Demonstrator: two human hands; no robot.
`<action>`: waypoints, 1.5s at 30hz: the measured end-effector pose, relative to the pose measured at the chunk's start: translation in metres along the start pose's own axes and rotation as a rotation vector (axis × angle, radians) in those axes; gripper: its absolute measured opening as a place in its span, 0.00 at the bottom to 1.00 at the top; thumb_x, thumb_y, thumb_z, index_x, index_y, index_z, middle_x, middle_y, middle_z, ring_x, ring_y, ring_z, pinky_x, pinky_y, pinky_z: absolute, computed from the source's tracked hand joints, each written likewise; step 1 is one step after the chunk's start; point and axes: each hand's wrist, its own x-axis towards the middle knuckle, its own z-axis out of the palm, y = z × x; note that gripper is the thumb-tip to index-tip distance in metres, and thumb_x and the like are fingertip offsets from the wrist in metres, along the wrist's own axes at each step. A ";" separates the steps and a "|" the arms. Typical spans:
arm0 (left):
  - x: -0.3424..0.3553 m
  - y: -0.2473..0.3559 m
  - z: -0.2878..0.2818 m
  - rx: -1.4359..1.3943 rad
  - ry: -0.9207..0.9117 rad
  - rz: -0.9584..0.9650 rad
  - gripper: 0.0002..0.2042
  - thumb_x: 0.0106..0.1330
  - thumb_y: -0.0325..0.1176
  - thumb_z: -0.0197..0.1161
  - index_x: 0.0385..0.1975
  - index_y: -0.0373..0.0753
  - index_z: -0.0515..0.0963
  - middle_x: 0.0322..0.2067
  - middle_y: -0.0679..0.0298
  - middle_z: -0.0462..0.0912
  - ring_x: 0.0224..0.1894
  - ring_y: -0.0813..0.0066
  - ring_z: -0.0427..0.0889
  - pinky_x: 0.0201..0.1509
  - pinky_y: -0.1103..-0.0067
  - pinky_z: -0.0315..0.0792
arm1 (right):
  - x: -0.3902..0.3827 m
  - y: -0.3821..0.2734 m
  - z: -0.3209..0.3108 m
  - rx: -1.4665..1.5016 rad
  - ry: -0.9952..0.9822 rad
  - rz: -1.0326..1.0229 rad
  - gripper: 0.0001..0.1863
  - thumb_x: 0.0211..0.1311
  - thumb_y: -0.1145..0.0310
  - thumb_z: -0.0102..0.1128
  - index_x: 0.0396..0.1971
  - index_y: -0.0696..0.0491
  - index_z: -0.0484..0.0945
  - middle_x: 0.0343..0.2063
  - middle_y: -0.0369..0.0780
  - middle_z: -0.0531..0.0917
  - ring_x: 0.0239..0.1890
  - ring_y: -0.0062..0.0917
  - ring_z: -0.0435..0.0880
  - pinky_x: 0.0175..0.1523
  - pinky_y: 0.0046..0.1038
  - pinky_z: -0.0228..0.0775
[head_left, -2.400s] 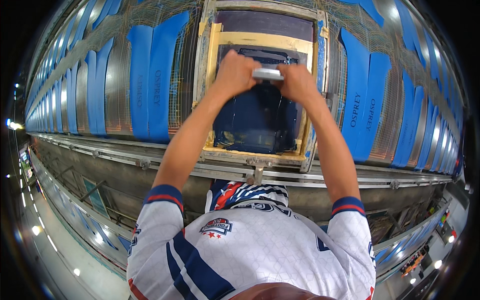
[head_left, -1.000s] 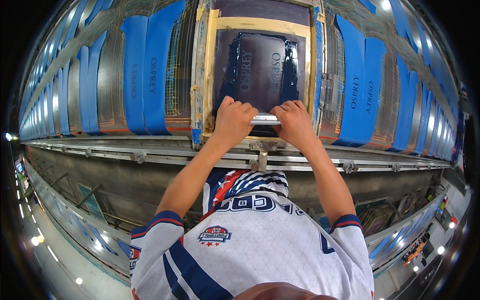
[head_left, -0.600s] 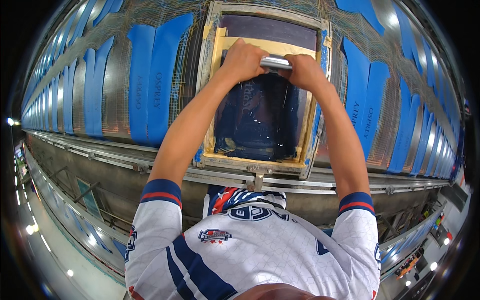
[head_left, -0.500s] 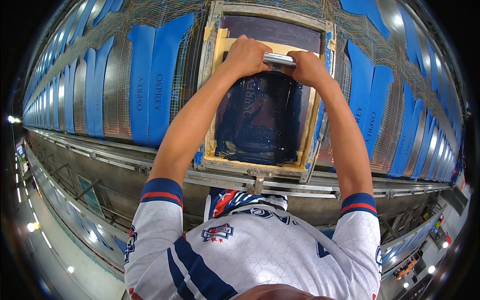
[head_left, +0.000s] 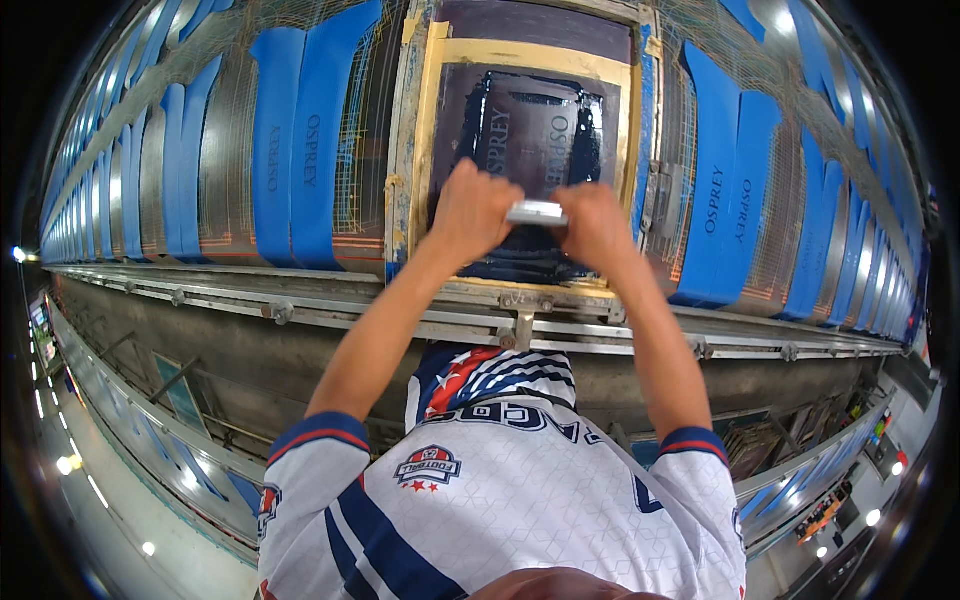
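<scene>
Fingers [head_left: 487,192] of the left hand [head_left: 475,212] and right hand [head_left: 597,228] curl closed on a silver bar [head_left: 537,212], gripping it from either side. Along the metal table [head_left: 228,170], blue pieces [head_left: 318,150] flank a framed screen [head_left: 405,130]; beyond the bar, mesh edged with glossy dark ink [head_left: 590,118] lies open — more room than toward the near edge. Forearms angle inward, knuckles forward, hands near the side rails — the bar sits roughly level over the screen's nearer half.
</scene>
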 end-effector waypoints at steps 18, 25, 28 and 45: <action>-0.050 0.034 0.001 0.093 0.001 -0.083 0.09 0.45 0.31 0.69 0.29 0.46 0.81 0.32 0.68 0.81 0.40 0.68 0.79 0.51 0.70 0.64 | -0.027 0.134 0.001 0.452 0.709 0.760 0.18 0.67 0.55 0.64 0.39 0.57 0.82 0.31 0.40 0.83 0.32 0.23 0.78 0.40 0.29 0.71; -0.086 -0.010 -0.056 0.159 0.011 -0.130 0.10 0.46 0.34 0.71 0.30 0.47 0.81 0.33 0.69 0.81 0.42 0.68 0.79 0.51 0.69 0.65 | 0.025 0.073 0.010 0.609 0.785 0.640 0.16 0.67 0.58 0.65 0.37 0.58 0.80 0.26 0.36 0.80 0.29 0.19 0.75 0.36 0.27 0.69; -0.125 -0.085 -0.091 0.200 0.016 -0.090 0.08 0.49 0.34 0.71 0.30 0.49 0.82 0.31 0.70 0.82 0.39 0.67 0.79 0.48 0.69 0.67 | 0.080 0.013 0.069 0.606 0.821 0.611 0.15 0.67 0.59 0.64 0.38 0.58 0.80 0.31 0.42 0.84 0.33 0.28 0.80 0.42 0.32 0.72; -0.264 -0.219 -0.169 0.014 0.030 0.007 0.07 0.48 0.30 0.71 0.28 0.45 0.82 0.30 0.70 0.86 0.31 0.70 0.80 0.42 0.70 0.64 | 0.180 -0.148 0.118 0.481 0.793 0.713 0.17 0.65 0.54 0.63 0.41 0.53 0.81 0.32 0.46 0.86 0.35 0.39 0.85 0.43 0.39 0.74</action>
